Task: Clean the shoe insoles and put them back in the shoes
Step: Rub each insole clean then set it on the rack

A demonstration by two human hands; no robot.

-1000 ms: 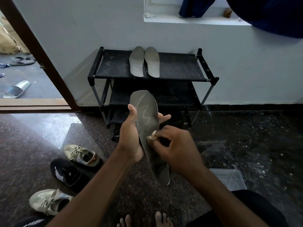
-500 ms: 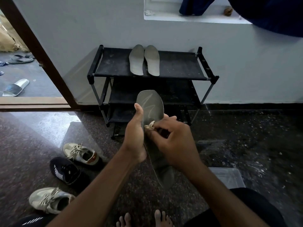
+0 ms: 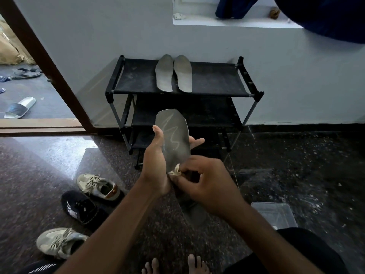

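Note:
A dark grey insole (image 3: 174,135) with a pale zigzag smear stands nearly upright in front of me. My left hand (image 3: 158,165) grips it from behind, thumb on the left edge, fingertips showing at the right. My right hand (image 3: 205,186) pinches a small cream cloth (image 3: 175,171) and presses it on the insole's middle. Two grey insoles (image 3: 173,73) lie side by side on the top of the black shoe rack (image 3: 217,84). On the floor at the left are two beige sneakers (image 3: 98,185) (image 3: 59,242) and a black sneaker (image 3: 81,208).
A clear plastic tub (image 3: 274,214) sits on the dark floor at my right. My bare toes (image 3: 173,264) show at the bottom edge. An open doorway at the left shows sandals (image 3: 19,106) outside. A dark cloth (image 3: 325,14) hangs by the window ledge above.
My right hand with the cloth slid down the insole from near its upper part to its middle, baring more of the zigzag smear. My left hand keeps its grip.

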